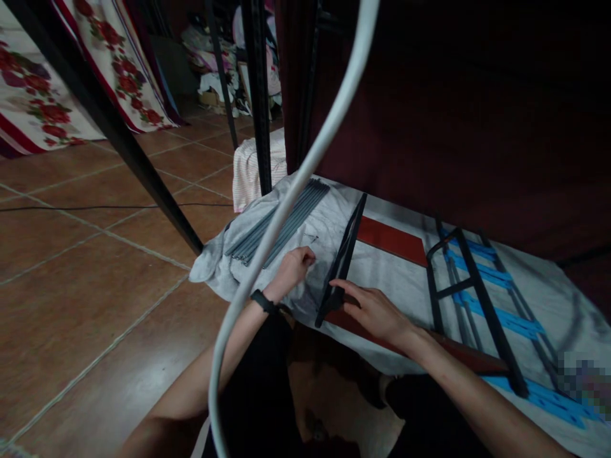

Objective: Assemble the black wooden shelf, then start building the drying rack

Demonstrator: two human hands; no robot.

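Observation:
My left hand (296, 264), with a dark band on its wrist, has its fingers curled together over the grey cloth; what they hold, if anything, is too small to make out. Just beyond it lies a small thin dark piece (312, 239). My right hand (375, 308) grips the near end of a black metal frame (352, 245), thumb and fingers around its bar. This frame stands on edge at the end of a reddish-brown board (391, 238). At the board's other end is a second black frame (482, 299) with a crossbar.
A bundle of grey rods (286, 222) lies at the left of the cloth (391, 280). Several blue slotted strips (482, 273) with dark rods lie at right. A white tube (305, 172) crosses my view. Black posts (258, 95) and a dark red curtain (429, 127) stand behind.

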